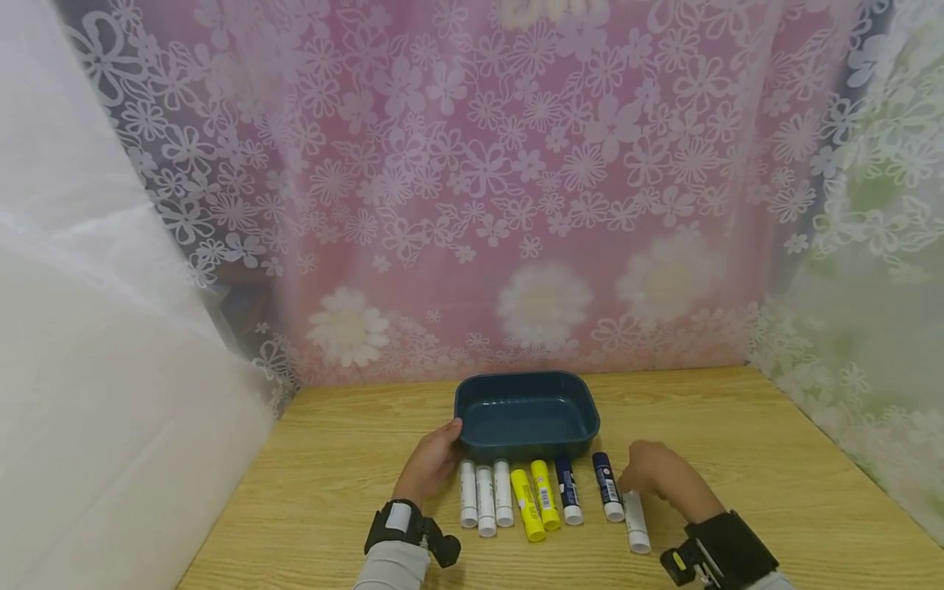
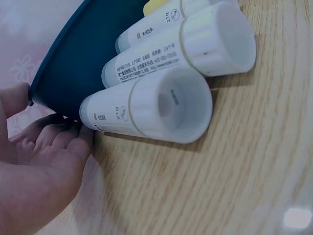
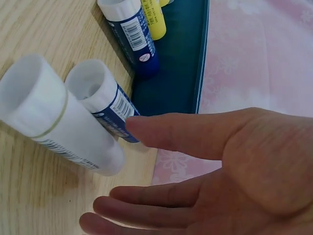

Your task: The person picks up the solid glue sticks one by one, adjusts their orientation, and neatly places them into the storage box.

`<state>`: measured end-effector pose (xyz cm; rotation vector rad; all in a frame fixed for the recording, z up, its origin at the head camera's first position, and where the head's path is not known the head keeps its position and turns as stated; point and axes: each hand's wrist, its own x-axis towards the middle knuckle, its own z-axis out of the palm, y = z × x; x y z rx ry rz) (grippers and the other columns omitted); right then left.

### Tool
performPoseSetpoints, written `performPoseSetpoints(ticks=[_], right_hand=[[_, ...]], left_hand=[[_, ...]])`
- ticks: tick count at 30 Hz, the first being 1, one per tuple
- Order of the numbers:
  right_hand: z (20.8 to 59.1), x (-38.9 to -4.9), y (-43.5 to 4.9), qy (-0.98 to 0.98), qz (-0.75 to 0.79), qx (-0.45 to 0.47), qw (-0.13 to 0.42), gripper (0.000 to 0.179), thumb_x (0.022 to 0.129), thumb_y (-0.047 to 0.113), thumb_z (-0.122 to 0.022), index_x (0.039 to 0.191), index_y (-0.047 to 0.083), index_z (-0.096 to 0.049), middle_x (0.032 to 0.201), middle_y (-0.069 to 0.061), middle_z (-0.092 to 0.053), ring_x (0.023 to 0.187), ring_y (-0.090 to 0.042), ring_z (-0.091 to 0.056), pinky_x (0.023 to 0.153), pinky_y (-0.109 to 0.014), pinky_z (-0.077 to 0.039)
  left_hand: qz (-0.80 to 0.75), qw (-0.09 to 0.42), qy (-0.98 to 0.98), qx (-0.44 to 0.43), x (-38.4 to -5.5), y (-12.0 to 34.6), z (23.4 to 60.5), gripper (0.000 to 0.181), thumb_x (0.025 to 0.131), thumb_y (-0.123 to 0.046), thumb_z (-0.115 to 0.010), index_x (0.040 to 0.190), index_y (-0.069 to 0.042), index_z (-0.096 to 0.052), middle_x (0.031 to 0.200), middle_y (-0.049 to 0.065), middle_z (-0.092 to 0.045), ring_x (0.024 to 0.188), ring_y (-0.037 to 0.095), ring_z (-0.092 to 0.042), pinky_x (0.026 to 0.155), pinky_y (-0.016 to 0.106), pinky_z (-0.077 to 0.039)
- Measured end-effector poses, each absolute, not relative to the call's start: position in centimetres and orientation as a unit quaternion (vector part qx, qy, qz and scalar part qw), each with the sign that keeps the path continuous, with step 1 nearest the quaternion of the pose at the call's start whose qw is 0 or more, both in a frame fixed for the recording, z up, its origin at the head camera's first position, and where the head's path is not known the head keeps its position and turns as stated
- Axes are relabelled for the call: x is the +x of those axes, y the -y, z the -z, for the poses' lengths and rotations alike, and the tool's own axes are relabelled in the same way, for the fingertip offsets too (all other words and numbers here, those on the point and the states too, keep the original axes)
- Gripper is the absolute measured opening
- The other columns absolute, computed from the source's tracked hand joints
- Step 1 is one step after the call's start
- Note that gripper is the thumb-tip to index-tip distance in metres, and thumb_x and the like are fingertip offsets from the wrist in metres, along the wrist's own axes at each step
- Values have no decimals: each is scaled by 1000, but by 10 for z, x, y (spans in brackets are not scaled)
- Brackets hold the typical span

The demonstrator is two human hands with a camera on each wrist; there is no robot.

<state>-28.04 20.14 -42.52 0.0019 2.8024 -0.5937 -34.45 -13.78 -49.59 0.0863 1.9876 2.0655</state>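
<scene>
My left hand point(image 1: 429, 463) holds the left end of a dark blue tray point(image 1: 527, 451), thumb at the rim and fingers below it in the left wrist view. Three white glue sticks point(image 2: 156, 105) lie beside that hand, in front of the tray. Over a separate white glue stick point(image 3: 73, 122) at the right is my right hand point(image 1: 664, 477). Its fingers point(image 3: 146, 213) are extended, with the thumb apart from them. The thumb overlaps a navy glue stick point(image 3: 110, 105) in the right wrist view; whether it touches, I cannot tell.
Two yellow glue sticks point(image 1: 545, 496) and another navy one point(image 1: 568, 492) lie in the middle of the row. The wooden table point(image 1: 339, 459) meets a pink flowered curtain point(image 1: 442, 246) at the back. A white sheet point(image 1: 111, 328) hangs at the left.
</scene>
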Motion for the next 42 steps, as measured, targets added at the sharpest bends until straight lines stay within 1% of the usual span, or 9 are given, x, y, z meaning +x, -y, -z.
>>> performPoseSetpoints(ticks=[3, 6, 9, 14, 21, 29, 36, 39, 42], right_hand=[[424, -279, -201, -964, 207, 19, 163, 42, 84, 13, -72, 109, -17, -56, 84, -19, -59, 69, -33, -61, 58, -45, -56], [424, -280, -201, -962, 202, 27, 182, 43, 86, 13, -71, 111, -17, -55, 83, -20, -60, 68, -34, -62, 60, -47, -57], [423, -280, -199, -961, 198, 30, 192, 40, 86, 12, -70, 111, -15, -56, 76, -18, -60, 61, -30, -60, 55, -42, -56], [425, -279, -197, -955, 213, 42, 200, 27, 86, 10, -69, 102, -9, -56, 67, -12, -56, 54, -21, -52, 47, -30, -47], [430, -281, -197, -958, 233, 40, 164, 29, 84, 6, -66, 103, -12, -55, 74, -17, -57, 60, -31, -63, 51, -38, -56], [441, -288, -202, -961, 240, 40, 127, 28, 85, 3, -59, 104, -18, -57, 83, -23, -57, 52, -30, -66, 47, -38, -58], [448, -287, -204, -966, 243, 25, 82, 11, 84, 5, -62, 83, -6, -58, 72, -13, -56, 53, -23, -59, 41, -27, -46], [450, -285, -204, -965, 249, 25, 79, 11, 84, 5, -62, 80, -3, -57, 70, -11, -56, 53, -21, -57, 41, -24, -42], [450, -285, -203, -964, 250, 29, 87, 11, 84, 5, -63, 82, -4, -58, 69, -12, -57, 49, -21, -58, 39, -24, -42]], left_hand=[[-713, 138, -687, 31, -346, 139, 497, 65, 111, -38, -40, 157, 5, -26, 164, 26, -23, 152, 46, -18, 122, 63, -14], [-711, 139, -689, 29, -347, 139, 498, 66, 110, -39, -40, 158, 4, -27, 164, 26, -23, 152, 46, -18, 122, 63, -14], [-708, 139, -692, 27, -347, 140, 498, 66, 110, -39, -39, 158, 4, -26, 164, 26, -23, 152, 47, -18, 123, 63, -15], [-709, 136, -691, 26, -348, 140, 496, 65, 111, -39, -38, 158, 5, -25, 164, 27, -23, 152, 46, -17, 123, 62, -15], [-710, 136, -691, 25, -347, 139, 496, 64, 112, -36, -36, 157, 7, -24, 163, 29, -22, 152, 48, -17, 123, 62, -16], [-710, 137, -690, 21, -346, 138, 495, 63, 112, -35, -36, 157, 7, -25, 164, 28, -22, 152, 47, -17, 123, 61, -16], [-710, 137, -690, 19, -345, 137, 495, 63, 111, -35, -37, 157, 6, -24, 164, 28, -21, 152, 47, -16, 123, 61, -16], [-711, 137, -690, 23, -345, 137, 495, 63, 112, -35, -37, 158, 6, -24, 164, 27, -21, 152, 47, -16, 123, 61, -15], [-709, 137, -691, 26, -345, 137, 495, 63, 112, -35, -36, 158, 6, -24, 164, 27, -22, 152, 47, -16, 123, 62, -15]])
